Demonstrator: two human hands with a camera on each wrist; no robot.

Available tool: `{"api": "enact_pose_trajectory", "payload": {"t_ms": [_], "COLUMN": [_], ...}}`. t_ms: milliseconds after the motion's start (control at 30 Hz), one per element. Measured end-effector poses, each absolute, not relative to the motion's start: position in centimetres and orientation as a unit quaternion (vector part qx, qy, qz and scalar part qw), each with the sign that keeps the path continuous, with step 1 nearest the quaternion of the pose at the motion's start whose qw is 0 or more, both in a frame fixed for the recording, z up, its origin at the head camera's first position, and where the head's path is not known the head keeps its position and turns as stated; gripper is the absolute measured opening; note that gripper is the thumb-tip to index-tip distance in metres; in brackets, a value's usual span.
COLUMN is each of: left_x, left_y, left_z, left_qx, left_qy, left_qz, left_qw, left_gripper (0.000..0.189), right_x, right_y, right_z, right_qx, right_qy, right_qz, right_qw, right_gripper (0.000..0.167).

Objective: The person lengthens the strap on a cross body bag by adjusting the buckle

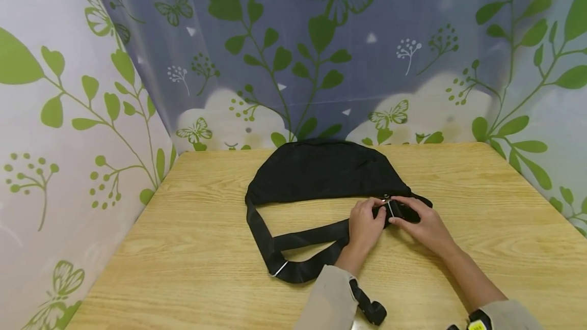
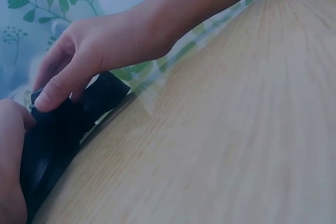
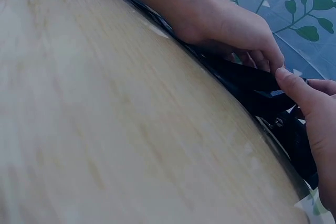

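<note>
Strap (image 1: 316, 236) sits pinched in left hand (image 1: 366, 223) and right hand (image 1: 424, 220) fingers (image 1: 408, 200), forearms (image 1: 477, 275) slanting inward.

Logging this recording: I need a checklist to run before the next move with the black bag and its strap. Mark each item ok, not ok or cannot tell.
1. Bag resting on the table: ok, it lies near the far edge.
2. Left hand on the strap: ok, its grip is beside the silver bar.
3. Right hand on the strap: ok, thumb and fingers pinch it at that bar.
4. Strap laid out in a single straight run: not ok, it loops back by the silver slider.
5. Strap fully threaded at the bar: cannot tell, fingers cover part of it.
</note>
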State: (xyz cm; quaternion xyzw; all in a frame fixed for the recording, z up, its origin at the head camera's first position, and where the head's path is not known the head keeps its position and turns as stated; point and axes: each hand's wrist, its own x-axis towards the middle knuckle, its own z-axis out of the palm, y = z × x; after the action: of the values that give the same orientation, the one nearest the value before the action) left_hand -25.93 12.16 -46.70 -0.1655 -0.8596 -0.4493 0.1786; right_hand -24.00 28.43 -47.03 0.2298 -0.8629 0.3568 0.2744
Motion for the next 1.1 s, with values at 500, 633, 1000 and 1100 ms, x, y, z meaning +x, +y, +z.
{"api": "enact_pose_trajectory", "payload": {"t_ms": [500, 633, 1000, 1100], "left_x": [-25.75, -25.83, -25.96, -25.93], "left_y": [12.03, 12.12, 12.18, 12.16], "left_z": [-46.36, -46.54, -46.52, -46.52], "left_qx": [-0.185, -0.174, -0.147, -0.160], "left_qy": [-0.854, -0.857, -0.857, -0.856], "left_qz": [-0.461, -0.454, -0.460, -0.463], "left_qw": [0.159, 0.173, 0.177, 0.166], "left_gripper": [0.012, 0.012, 0.010, 0.010], "right_x": [-23.92, -23.94, -23.96, -23.85], "right_y": [28.40, 28.29, 28.28, 28.31], "right_z": [-47.01, -46.88, -46.69, -46.71], "right_qx": [0.208, 0.208, 0.189, 0.193], "right_qy": [-0.867, -0.862, -0.860, -0.864], "right_qz": [0.386, 0.391, 0.400, 0.398], "right_qw": [0.237, 0.247, 0.255, 0.242], "right_gripper": [0.049, 0.050, 0.049, 0.049]}}
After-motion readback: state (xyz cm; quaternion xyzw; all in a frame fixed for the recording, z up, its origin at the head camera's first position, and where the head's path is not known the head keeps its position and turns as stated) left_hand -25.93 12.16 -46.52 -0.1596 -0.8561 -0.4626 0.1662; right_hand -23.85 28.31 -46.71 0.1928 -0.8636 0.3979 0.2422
